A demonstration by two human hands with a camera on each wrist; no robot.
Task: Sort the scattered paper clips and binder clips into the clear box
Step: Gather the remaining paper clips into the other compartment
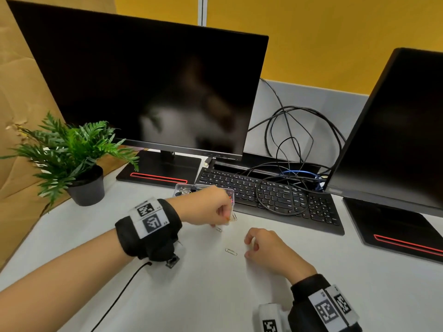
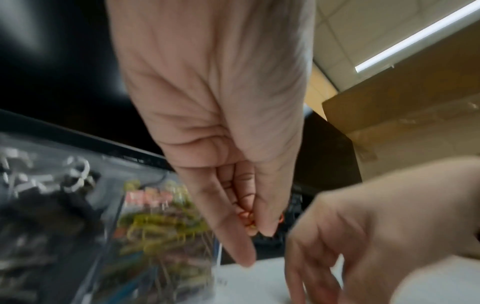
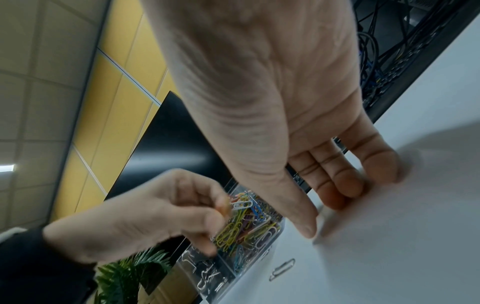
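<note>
Pinched between the thumb and fingertips of the left hand (image 1: 211, 207) are a few paper clips (image 3: 240, 204), an orange one and a white one showing, held just above the clear box (image 3: 262, 250) at its near right end. The box sits on the white desk (image 1: 203, 295), right in front of the left end of the black keyboard (image 1: 275, 197). Its right compartment is heaped with coloured paper clips, yellow most of all; the left compartment holds binder clips (image 3: 205, 275), black with silver handles.

The right hand (image 1: 268, 252) holds nothing; its fingers, loosely bent, touch the desk with their tips, well toward the middle of the desk and nearer the person than the box. A silver paper clip (image 1: 230, 251) lies flat just left of that hand's thumb, clear of it. Another silver clip (image 1: 218, 228) lies right under the left hand, by the near edge of the box, and a pale one (image 1: 234, 216) shows beside that hand's fingertips; whether it is held or lying I cannot tell.

Room is tight behind: the keyboard carries a coil of black cable (image 1: 280, 197), a monitor (image 1: 143, 87) stands over the box, and a second monitor (image 1: 395, 140) closes the right side. A potted plant (image 1: 76, 159) stands toward the left edge. The near half of the desk, between both forearms, is open white surface.
</note>
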